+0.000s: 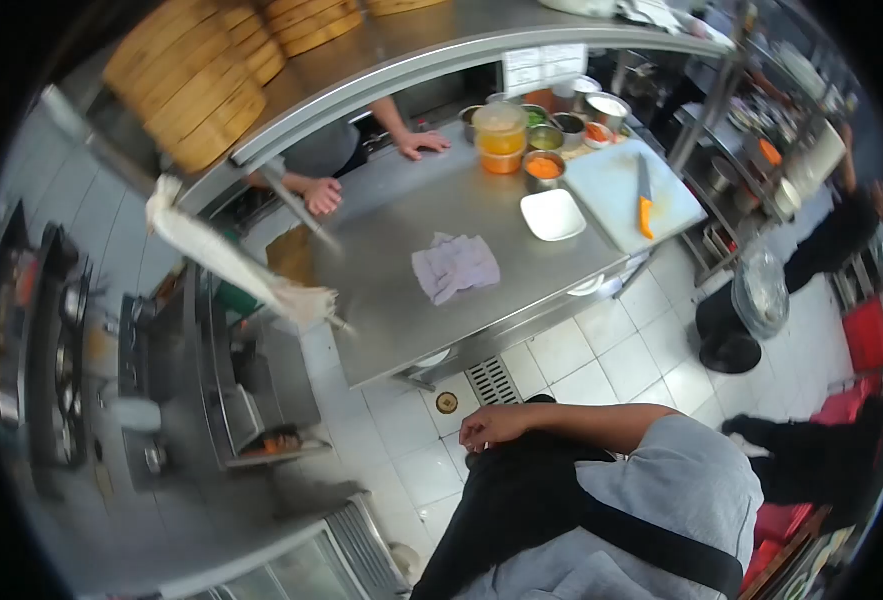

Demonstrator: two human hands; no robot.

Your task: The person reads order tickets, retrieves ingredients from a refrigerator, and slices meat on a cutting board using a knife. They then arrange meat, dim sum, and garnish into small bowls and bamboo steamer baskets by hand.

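My right hand [495, 427] is held low in front of the black apron [522, 500], away from the steel table. Its fingers curl downward, and their tips are partly hidden, so I cannot make out what they hold, if anything. Out of view is my left hand. On the steel table [372, 300] lies a crumpled pale purple cloth [457, 267]. A white square bowl [553, 216] sits to the right of the cloth. Farther right, a knife with an orange handle [647, 215] rests on a white cutting board [602, 185].
Behind the bowl stand a tub of orange liquid [502, 135], a container of orange food [544, 170] and several small containers. Across the table are another person's hands [424, 143]. Bamboo steamers [187, 80] occupy the upper shelf. A black bin [730, 350] and other people are at right.
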